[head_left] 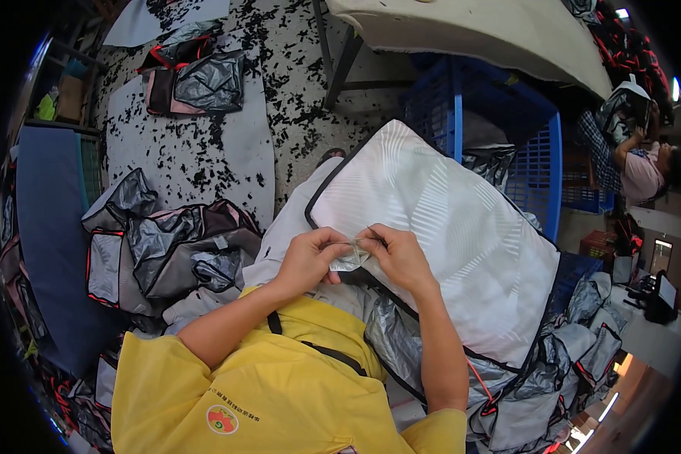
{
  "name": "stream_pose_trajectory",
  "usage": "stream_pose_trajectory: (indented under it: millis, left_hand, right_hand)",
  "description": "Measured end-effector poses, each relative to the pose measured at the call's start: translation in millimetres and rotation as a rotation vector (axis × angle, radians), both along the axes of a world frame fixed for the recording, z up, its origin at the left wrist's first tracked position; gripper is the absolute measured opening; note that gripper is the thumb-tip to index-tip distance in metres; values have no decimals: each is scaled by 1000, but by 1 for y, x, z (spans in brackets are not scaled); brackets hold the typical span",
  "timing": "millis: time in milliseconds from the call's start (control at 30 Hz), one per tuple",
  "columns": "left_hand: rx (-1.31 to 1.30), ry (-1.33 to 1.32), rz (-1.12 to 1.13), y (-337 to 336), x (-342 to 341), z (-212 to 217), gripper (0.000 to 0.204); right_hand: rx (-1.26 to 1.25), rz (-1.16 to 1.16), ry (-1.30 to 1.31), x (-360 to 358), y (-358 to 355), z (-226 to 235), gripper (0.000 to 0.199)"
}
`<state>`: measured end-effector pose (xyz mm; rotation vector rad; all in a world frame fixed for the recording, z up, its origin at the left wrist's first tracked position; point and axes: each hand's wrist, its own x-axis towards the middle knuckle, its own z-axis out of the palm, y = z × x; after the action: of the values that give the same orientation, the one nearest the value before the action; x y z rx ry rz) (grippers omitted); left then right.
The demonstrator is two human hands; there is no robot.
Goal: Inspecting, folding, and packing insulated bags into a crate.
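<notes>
Two hands pinched on one small clear packet

A small clear packet (349,256) is pinched between left hand (308,261) and right hand (401,257), over the white, black-piped panel (446,227). Finished-looking grey pieces (174,250) are heaped left; more remain piled right (575,356).

Left hand (306,259) and right hand (397,256) pinch a small clear wrapper (350,257) over a white panel (446,234).
</notes>
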<state>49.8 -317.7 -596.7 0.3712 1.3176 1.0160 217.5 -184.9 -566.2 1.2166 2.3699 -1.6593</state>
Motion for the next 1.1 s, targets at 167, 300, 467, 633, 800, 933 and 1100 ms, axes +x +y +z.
stream_pose_trajectory:
  millis: [167, 300, 467, 633, 800, 933, 1100]
  left_hand:
    - [-10, -136, 83, 1, 3, -7, 13]
    - [4, -120, 50, 3, 1, -8, 13]
    - [67, -118, 29, 2, 0, -16, 16]
    - [5, -109, 7, 11, -1, -8, 12]
    - [-51, -132, 46, 13, -2, -11, 11]
    - [-47, -155, 36, 12, -4, -11, 11]
    - [-22, -174, 30, 9, -3, -15, 13]
  right_hand:
    - [44, -8, -28, 1, -2, -3, 20]
    - [0, -28, -53, -1, -2, 1, 22]
    - [4, -58, -105, -2, -1, -6, 33]
    - [9, -90, -119, -1, 0, -15, 30]
    - [-272, -264, -162, 3, 10, -7, 36]
    - [-392, -242, 43, 15, 12, -4, 31]
    - [-189, -151, 96, 21, 4, -20, 29]
